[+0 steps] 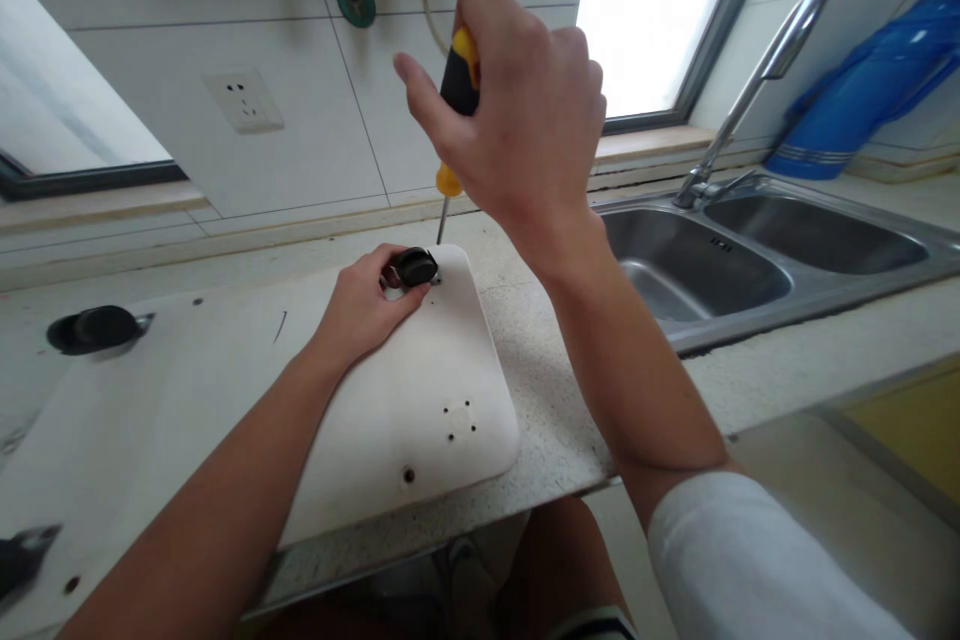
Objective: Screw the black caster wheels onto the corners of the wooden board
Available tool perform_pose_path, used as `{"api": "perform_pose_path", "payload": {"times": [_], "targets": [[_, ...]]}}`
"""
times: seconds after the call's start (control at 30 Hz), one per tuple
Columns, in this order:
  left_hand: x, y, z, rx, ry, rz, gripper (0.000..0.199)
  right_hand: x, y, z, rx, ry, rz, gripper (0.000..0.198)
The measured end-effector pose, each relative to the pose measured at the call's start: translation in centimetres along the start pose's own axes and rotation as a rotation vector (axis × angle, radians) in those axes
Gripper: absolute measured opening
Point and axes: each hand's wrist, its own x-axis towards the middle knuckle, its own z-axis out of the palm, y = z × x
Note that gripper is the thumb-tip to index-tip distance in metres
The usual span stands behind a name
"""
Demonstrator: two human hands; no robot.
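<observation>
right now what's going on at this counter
A person's right hand grips a yellow and black screwdriver upright, its tip down at a black caster wheel on the corner of a white board. The left hand steadies that wheel. Another black caster sits at the board's far left corner. The board lies on a speckled countertop beside a steel double sink.

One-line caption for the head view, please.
Left hand steadies a black caster wheel on a white board while the right hand holds a yellow-and-black screwdriver upright beside it.
</observation>
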Motion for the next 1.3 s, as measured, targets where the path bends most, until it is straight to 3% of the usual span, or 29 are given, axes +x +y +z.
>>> {"api": "perform_pose_path", "payload": {"times": [0.2,0.37,0.5,0.67,0.83,0.9,0.97,1.03,1.13,1.23,1.3], "targets": [[0.1,-0.1,0.1,0.002,0.013,-0.019,0.044,0.2,-0.7,-1.5,0.063,0.060,-0.007,0.025],[0.3,-0.5,0.4,0.002,0.004,-0.020,0.045,-2.2,0.9,-2.2,0.229,0.241,-0.140,0.032],[0.3,-1.0,0.7,-0.025,-0.013,-0.005,0.046,-10.0,5.0,-1.0,0.421,0.364,0.110,0.026],[0.4,-1.4,1.0,-0.018,-0.011,0.043,0.045,-19.6,8.7,-0.1,0.382,0.180,0.545,0.052],[-0.9,0.3,0.7,-0.003,0.072,0.048,0.064,-21.4,9.3,-0.2,0.355,0.188,0.668,0.072],[-1.8,1.2,-0.4,0.023,0.112,0.063,0.059,-20.9,9.4,-0.1,0.340,0.198,0.706,0.080],[-2.7,1.8,-2.6,0.102,0.123,0.113,0.046,-20.4,9.6,0.1,0.335,0.193,0.738,0.083],[-3.7,1.6,-6.2,0.185,0.176,0.131,0.035,-20.2,9.9,0.3,0.345,0.184,0.759,0.081],[-5.6,-0.5,-13.8,0.234,0.410,0.051,0.030,-20.2,10.3,0.7,0.368,0.191,0.784,0.073],[-8.8,-4.9,-21.8,0.343,0.705,-0.131,0.040,-20.5,10.8,1.1,0.386,0.230,0.807,0.068],[-11.6,-8.3,-25.7,0.471,0.743,-0.401,0.045,-20.6,11.0,1.3,0.409,0.251,0.821,0.067]]}}
